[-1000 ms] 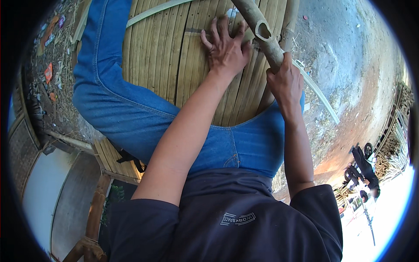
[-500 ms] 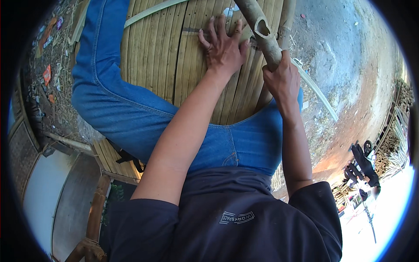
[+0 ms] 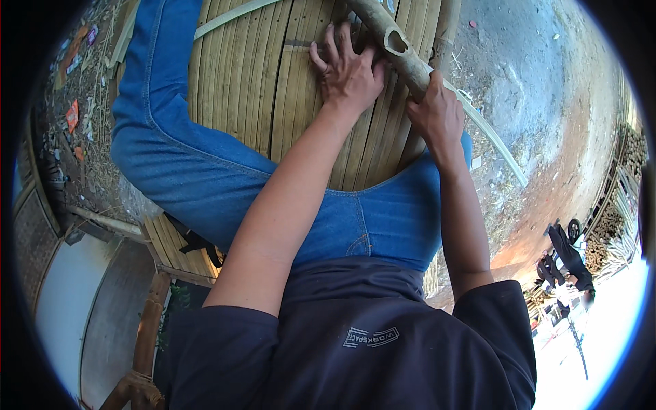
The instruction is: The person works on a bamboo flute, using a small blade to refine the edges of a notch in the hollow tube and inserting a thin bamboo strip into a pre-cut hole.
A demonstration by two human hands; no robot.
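Note:
My right hand (image 3: 437, 115) is wrapped round the near end of a bamboo pole (image 3: 410, 67). The pole slants away to the upper left, past the top edge of the view, and an oval hole is cut in its side. To its left, my left hand (image 3: 350, 80) rests spread on a platform of bamboo slats (image 3: 239, 78), its fingers apart. The left thumb lies close to the pole; whether they touch, I cannot tell. A pale, thin bamboo strip (image 3: 490, 133) runs out beyond my right hand, partly hidden behind it.
Another pale strip (image 3: 236, 14) curves over the platform's far left. My legs in blue jeans (image 3: 191, 154) straddle the slats. Bare ground (image 3: 540, 116) lies to the right, littered soil (image 3: 78, 123) to the left. A person (image 3: 570, 260) and stacked bamboo (image 3: 618, 205) are farther off at right.
The bamboo pole has swung a little to the left, over toward my left hand, and my right hand has shifted slightly left and away with it. My left hand has barely moved.

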